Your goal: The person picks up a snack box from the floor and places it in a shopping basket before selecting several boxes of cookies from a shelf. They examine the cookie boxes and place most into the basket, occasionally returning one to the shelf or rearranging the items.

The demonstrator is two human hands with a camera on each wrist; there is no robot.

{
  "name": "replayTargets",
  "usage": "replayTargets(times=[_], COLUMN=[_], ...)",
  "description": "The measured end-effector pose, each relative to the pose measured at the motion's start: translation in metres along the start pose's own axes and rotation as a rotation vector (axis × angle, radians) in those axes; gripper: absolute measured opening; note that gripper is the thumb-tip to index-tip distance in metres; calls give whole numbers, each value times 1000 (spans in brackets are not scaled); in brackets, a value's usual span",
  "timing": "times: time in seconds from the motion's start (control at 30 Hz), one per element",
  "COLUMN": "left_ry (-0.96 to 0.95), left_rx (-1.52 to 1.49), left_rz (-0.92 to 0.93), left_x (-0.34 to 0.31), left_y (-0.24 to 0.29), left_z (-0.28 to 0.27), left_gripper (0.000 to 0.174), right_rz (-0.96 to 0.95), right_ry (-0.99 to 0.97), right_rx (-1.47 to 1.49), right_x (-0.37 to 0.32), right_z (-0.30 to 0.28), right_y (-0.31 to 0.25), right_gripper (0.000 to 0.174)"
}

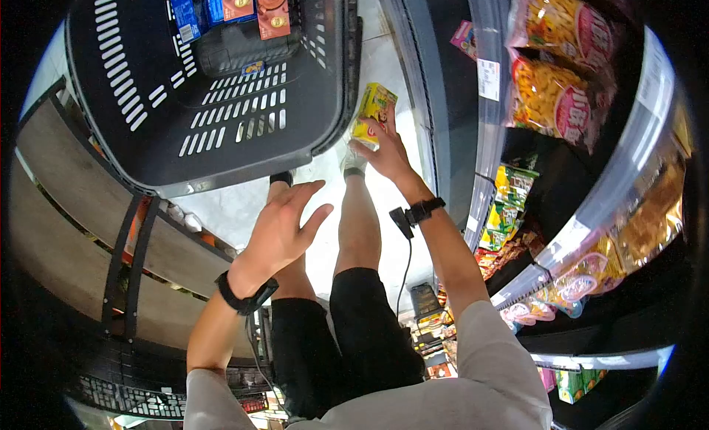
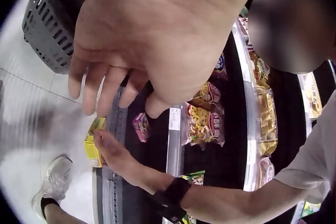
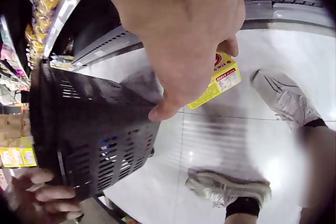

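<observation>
A yellow box (image 1: 377,105) is gripped between thumb and fingers of the right hand (image 1: 385,154), just right of the basket (image 1: 299,138). The left hand (image 1: 279,227), empty with fingers loosely extended, is held near the basket's near rim. Packs (image 1: 273,15) are contained in the basket; snack bags (image 1: 550,94) are shelved to its right.

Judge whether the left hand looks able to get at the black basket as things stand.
Probably yes: the left hand looks empty and is close to the black basket, with nothing visible between them; the right hand, holding the yellow box, is off to one side.
</observation>
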State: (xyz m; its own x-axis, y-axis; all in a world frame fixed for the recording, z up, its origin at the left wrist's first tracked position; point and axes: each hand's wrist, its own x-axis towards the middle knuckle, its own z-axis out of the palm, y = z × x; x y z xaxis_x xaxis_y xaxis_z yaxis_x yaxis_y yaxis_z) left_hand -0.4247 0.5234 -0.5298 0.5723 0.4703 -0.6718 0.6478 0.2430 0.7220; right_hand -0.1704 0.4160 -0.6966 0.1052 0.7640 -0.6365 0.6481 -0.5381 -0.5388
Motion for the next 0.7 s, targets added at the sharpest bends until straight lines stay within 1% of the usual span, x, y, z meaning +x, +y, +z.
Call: replayTargets(times=[0.03,0.1,0.17,0.23,0.27,0.3,0.37,0.4,0.43,0.5,0.53,0.57,0.63,0.67,0.7], left_ry=[-7,-35,-60,23,24,25,126,122,122,101,117,124,175,163,167], left_rx=[11,14,3,-124,-103,-90,-253,-353,-341,-584,-457,-447,-262,-286,-265], left_rz=[5,5,15,-62,-40,-39,-63,-46,-34,-77,-51,-23,121,84,117], left_x=[0,5,11,13,14,12,8,6,-1,-15,-26,-37,-55,-66,-78], left_y=[4,6,10,27,30,37,52,57,66,92,111,125,151,167,177], left_z=[5,19,32,41,45,47,51,52,51,43,31,21,-3,-14,-21], left_gripper=[41,43,45,44,51,51,61,70,70,74,71,71,78,63,63], right_rz=[5,-99,-103,-102,-108,-111,-170,-174,-179,-310,-354,-391,-462,-485,-498], right_ry=[10,50,72,72,78,85,119,129,146,139,139,154,176,214,250], right_rx=[9,118,187,156,149,160,36,41,45,10,18,29,6,24,19], right_x=[-15,-42,-71,-102,-116,-129,-157,-171,-184,-206,-217,-229,-250,-260,-271], right_z=[-9,-26,-40,-53,-61,-69,-88,-96,-105,-121,-127,-129,-141,-145,-152], right_y=[-11,-29,-46,-62,-70,-81,-102,-113,-125,-153,-167,-181,-209,-223,-237], right_gripper=[57,56,58,60,64,64,65,63,63,61,61,62,62,62,62])
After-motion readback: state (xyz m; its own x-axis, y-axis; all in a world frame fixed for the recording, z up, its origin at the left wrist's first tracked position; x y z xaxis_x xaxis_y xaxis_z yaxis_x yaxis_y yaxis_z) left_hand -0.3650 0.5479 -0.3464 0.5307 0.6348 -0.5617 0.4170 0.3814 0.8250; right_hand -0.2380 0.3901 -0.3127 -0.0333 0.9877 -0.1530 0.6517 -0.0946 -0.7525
